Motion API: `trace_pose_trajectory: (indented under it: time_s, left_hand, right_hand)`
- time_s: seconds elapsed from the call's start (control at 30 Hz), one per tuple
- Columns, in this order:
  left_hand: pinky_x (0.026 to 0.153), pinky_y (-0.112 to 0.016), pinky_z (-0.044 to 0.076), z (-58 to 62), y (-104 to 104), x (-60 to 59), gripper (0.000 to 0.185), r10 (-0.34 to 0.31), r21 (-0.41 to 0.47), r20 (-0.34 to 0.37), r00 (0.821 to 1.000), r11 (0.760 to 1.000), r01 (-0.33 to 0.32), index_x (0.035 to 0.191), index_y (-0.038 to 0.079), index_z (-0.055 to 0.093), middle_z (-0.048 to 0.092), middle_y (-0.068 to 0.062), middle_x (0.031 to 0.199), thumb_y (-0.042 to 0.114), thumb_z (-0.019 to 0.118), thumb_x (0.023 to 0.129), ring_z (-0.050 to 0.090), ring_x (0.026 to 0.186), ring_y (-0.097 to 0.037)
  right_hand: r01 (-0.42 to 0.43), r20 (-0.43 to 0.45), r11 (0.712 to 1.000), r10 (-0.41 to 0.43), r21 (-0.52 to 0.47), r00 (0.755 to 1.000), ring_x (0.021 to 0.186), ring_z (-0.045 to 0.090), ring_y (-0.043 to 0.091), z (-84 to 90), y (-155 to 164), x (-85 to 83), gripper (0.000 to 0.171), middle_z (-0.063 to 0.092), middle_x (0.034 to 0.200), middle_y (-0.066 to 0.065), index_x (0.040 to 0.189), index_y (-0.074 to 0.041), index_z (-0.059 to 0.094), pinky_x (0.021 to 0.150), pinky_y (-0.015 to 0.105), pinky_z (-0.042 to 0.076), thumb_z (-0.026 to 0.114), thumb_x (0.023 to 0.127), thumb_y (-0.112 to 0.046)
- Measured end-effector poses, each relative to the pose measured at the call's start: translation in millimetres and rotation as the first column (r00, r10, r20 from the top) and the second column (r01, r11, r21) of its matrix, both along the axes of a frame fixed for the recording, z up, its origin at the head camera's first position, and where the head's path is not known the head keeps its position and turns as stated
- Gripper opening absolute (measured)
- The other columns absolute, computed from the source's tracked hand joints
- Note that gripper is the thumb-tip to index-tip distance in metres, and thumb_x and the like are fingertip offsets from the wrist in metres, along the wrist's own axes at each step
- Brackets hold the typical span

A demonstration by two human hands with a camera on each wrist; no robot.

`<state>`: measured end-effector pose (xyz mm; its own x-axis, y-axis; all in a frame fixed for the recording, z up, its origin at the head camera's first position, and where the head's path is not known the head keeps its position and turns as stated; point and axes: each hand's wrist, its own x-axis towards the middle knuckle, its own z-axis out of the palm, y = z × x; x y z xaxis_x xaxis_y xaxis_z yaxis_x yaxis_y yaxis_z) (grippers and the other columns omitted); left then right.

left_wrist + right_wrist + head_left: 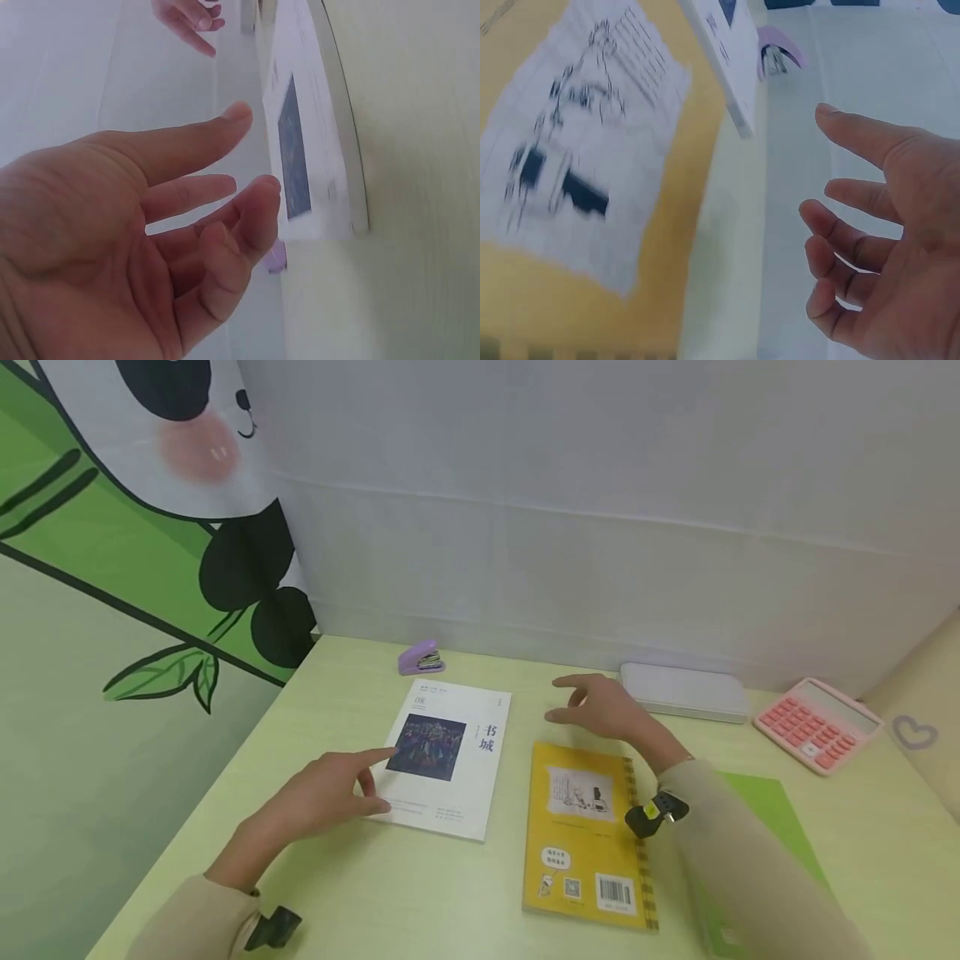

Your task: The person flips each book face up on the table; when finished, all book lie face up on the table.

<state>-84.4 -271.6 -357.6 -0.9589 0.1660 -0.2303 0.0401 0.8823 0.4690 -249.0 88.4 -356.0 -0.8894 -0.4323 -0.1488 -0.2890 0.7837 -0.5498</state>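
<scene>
Left hand (318, 793) relaxed open, empty, index finger at the white book's (450, 760) left edge; book lies at its 2 o'clock. Right hand (607, 710) open, fingers spread, holding nothing, hovering just past the yellow notebook's (585, 843) top edge; notebook at its 6 o'clock.

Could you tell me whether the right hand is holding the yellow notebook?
No, the right hand hovers open above the table beyond the yellow notebook, its fingers spread and gripping nothing.

magazine (450, 758) left of notebook (583, 835) | stapler (421, 658) behind magazine | calculator (817, 724) far right
</scene>
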Motion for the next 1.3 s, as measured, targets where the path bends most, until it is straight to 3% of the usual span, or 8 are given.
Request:
trace_pose_trajectory:
  time_s: [0.2,0.37,0.57,0.7,0.87,0.97,1.3]
  left_hand:
    - [0.061,-0.027,0.039,3.9,27.2,4.8,0.070,-0.038,0.033,-0.030,0.999,0.999,0.039,0.154,0.013,0.055,0.067,0.008,0.086,0.024,0.083,0.091,0.049,0.065,-0.014]
    - [0.060,-0.026,0.040,1.4,45.5,7.3,0.069,-0.057,0.088,-0.011,0.998,0.994,0.058,0.154,0.017,0.056,0.068,0.009,0.088,0.026,0.084,0.091,0.050,0.065,-0.013]
    - [0.064,-0.025,0.048,-5.7,63.4,9.9,0.069,-0.149,0.207,0.008,0.989,0.968,0.144,0.153,0.015,0.057,0.069,0.008,0.089,0.022,0.085,0.090,0.058,0.068,-0.011]
    - [0.066,-0.025,0.050,-12.7,78.3,11.6,0.070,-0.179,0.276,0.023,0.984,0.947,0.166,0.153,0.014,0.056,0.070,0.008,0.091,0.024,0.085,0.090,0.061,0.070,-0.011]
    - [0.068,-0.024,0.051,-24.4,99.3,14.0,0.077,-0.229,0.352,0.010,0.973,0.912,0.211,0.157,0.009,0.051,0.072,0.006,0.096,0.028,0.085,0.090,0.063,0.065,-0.007]
    - [0.068,-0.024,0.050,-29.3,111.5,16.1,0.082,-0.242,0.371,0.021,0.970,0.903,0.217,0.158,0.007,0.048,0.072,0.006,0.097,0.027,0.086,0.088,0.062,0.063,-0.006]
    - [0.062,-0.022,0.046,-34.9,143.8,19.6,0.094,-0.231,0.348,0.078,0.970,0.918,0.191,0.159,0.003,0.044,0.069,0.010,0.090,0.025,0.091,0.081,0.054,0.063,-0.008]
  right_hand:
    - [0.002,-0.070,1.000,-0.003,-0.022,0.998,0.099,0.066,0.031,6.4,40.8,6.3,0.059,0.072,0.117,0.019,0.149,-0.008,0.060,0.079,0.039,0.054,0.074,0.099,-0.036]
    - [0.009,-0.079,1.000,-0.011,-0.029,0.997,0.096,0.068,0.028,5.8,66.2,15.6,0.052,0.076,0.109,0.015,0.144,-0.007,0.065,0.076,0.037,0.054,0.072,0.100,-0.032]
    - [-0.007,-0.003,0.998,0.007,-0.068,1.000,0.078,0.066,0.027,0.5,86.6,25.0,0.047,0.079,0.099,0.014,0.142,-0.003,0.066,0.064,0.033,0.052,0.073,0.099,-0.022]
    - [-0.002,0.038,0.996,0.006,-0.092,0.999,0.066,0.063,0.023,-8.0,95.5,29.8,0.044,0.079,0.092,0.011,0.138,-0.001,0.068,0.059,0.033,0.054,0.075,0.098,-0.017]
    - [0.049,0.106,0.989,-0.034,-0.140,0.994,0.060,0.064,0.022,-20.6,106.1,35.5,0.042,0.078,0.087,0.010,0.136,0.001,0.069,0.059,0.036,0.057,0.075,0.097,-0.013]
    - [0.084,0.139,0.982,-0.060,-0.167,0.988,0.058,0.064,0.022,-27.2,110.2,38.0,0.041,0.076,0.083,0.009,0.135,0.001,0.070,0.059,0.036,0.058,0.075,0.097,-0.013]
    - [0.116,0.173,0.974,-0.083,-0.193,0.981,0.058,0.060,0.016,-39.7,110.0,40.7,0.045,0.072,0.077,0.006,0.136,0.005,0.067,0.056,0.029,0.051,0.076,0.096,-0.013]
